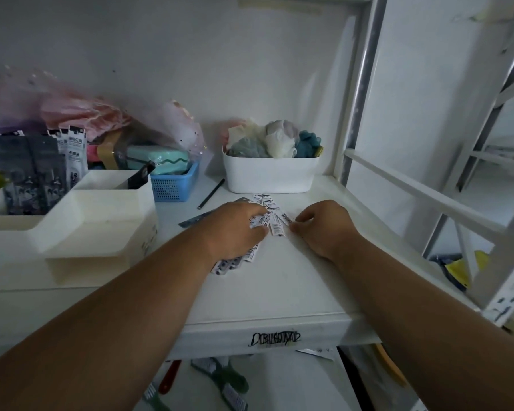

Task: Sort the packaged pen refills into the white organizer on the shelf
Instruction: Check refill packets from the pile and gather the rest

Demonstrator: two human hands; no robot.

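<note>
A loose fan of packaged pen refills (272, 216) lies flat on the white shelf (294, 277), just above frame centre, and both hands sit on it. The left hand (235, 229) covers the pile's 9 o'clock side, palm down, fingers bent over the packets and thumb tucked against them at the hand's 3 o'clock edge; more packets poke out from under its wrist toward 6 o'clock. The right hand (324, 226) is at the pile's 3 o'clock edge, knuckles up, fingertips pinching the end of the nearest packet. The hands are close but not touching, with a few barcode-printed packets showing between them. Both forearms reach in from the lower corners, the left from 7 o'clock, the right from 4 o'clock. The white organizer (80, 221) stands at 9 o'clock from the left hand, near it, with dark refill packs (33, 173) upright in its rear left compartment. At 12 o'clock from the pile sits a white bin (269, 173); a pencil (211, 194) lies at 11 o'clock.
</note>
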